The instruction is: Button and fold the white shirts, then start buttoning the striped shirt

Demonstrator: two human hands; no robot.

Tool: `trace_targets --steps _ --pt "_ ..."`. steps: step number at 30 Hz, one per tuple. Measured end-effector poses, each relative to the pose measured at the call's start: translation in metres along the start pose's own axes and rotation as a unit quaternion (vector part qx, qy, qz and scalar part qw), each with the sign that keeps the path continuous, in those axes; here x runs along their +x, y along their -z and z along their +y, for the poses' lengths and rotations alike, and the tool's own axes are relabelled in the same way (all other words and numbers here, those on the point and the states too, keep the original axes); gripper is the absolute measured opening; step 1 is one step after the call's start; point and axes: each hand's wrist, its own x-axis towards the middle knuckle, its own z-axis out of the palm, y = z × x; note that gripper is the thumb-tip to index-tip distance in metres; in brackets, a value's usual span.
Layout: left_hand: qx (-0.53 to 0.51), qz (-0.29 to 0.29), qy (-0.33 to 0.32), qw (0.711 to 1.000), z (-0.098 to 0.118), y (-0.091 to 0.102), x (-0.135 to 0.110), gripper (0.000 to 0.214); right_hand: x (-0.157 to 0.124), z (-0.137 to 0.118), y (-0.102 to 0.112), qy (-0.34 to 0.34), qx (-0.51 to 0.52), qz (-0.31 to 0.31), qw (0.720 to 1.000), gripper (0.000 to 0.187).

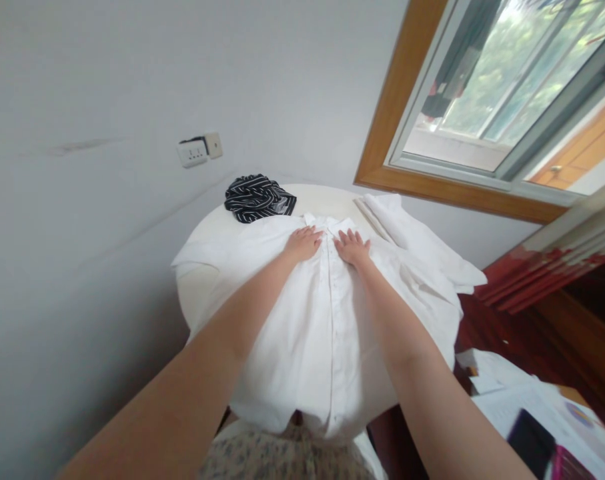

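Note:
A white button-up shirt [307,333] lies spread face up over a round table, its collar at the far side and its hem hanging over the near edge. My left hand [303,244] rests flat on the shirt just left of the button placket, below the collar. On the other side of the placket, my right hand [351,248] presses on the cloth with fingers spread. Neither hand grips anything. The shirt's left sleeve reaches the table's left edge.
Behind the shirt sits a crumpled black-and-white striped cloth [257,198] on the round white table [322,195]. More folded white cloth [407,230] lies at the right. Papers and a dark phone [531,437] are at lower right. A wall socket [193,153] and window frame [432,193] are beyond.

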Motion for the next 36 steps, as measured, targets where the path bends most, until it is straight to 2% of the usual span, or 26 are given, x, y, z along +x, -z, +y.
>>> trace_targets --steps 3,5,7,9,11,12,15,17,19,21,23,25,29,36 --pt "0.007 -0.006 0.000 1.000 -0.006 0.004 -0.015 0.054 -0.001 0.007 -0.001 0.018 0.001 0.003 1.000 0.060" --pt "0.007 -0.014 0.008 1.000 -0.005 0.006 -0.022 0.055 -0.001 0.010 -0.003 0.027 0.003 0.029 0.999 0.058" --pt "0.004 -0.021 0.037 0.999 0.005 0.006 -0.024 0.053 -0.002 0.011 -0.004 0.039 0.005 0.068 0.997 0.052" --pt "0.001 -0.032 0.095 0.995 0.019 0.004 -0.024 0.051 -0.003 0.011 -0.004 0.057 0.008 0.098 0.993 0.044" --pt "0.004 -0.008 0.141 0.990 0.033 0.001 -0.022 0.050 -0.007 0.011 -0.002 0.076 0.011 0.110 0.991 0.038" --pt "0.004 0.019 0.144 0.989 0.038 0.000 -0.022 0.048 -0.011 0.010 0.000 0.080 0.009 0.116 0.990 0.036" --pt "-0.029 0.098 0.078 0.992 0.037 -0.001 -0.020 0.040 -0.023 0.006 0.007 0.065 -0.026 0.155 0.986 0.032" --pt "-0.074 0.102 0.030 0.992 0.026 0.001 -0.017 0.034 -0.031 0.000 0.012 0.052 -0.039 0.175 0.982 0.030" --pt "-0.107 0.101 0.011 0.989 0.013 0.004 -0.012 0.029 -0.034 -0.006 0.016 0.055 -0.006 0.155 0.986 0.028" --pt "-0.123 0.106 0.006 0.987 0.004 0.006 -0.009 0.025 -0.033 -0.011 0.016 0.069 0.050 0.102 0.991 0.026" --pt "-0.133 0.095 0.002 0.987 0.002 0.007 -0.009 0.025 -0.030 -0.015 0.014 0.080 0.089 0.060 0.991 0.028" --pt "-0.132 0.068 0.000 0.989 0.005 0.008 -0.011 0.025 -0.029 -0.016 0.011 0.077 0.098 0.051 0.991 0.037" --pt "-0.089 0.027 -0.023 0.995 0.017 0.010 -0.019 0.025 -0.031 -0.017 0.008 0.057 0.075 0.048 0.994 0.046" --pt "-0.039 0.045 -0.039 0.997 0.023 0.011 -0.030 0.021 -0.046 -0.035 0.020 0.031 -0.020 0.025 0.999 0.044"
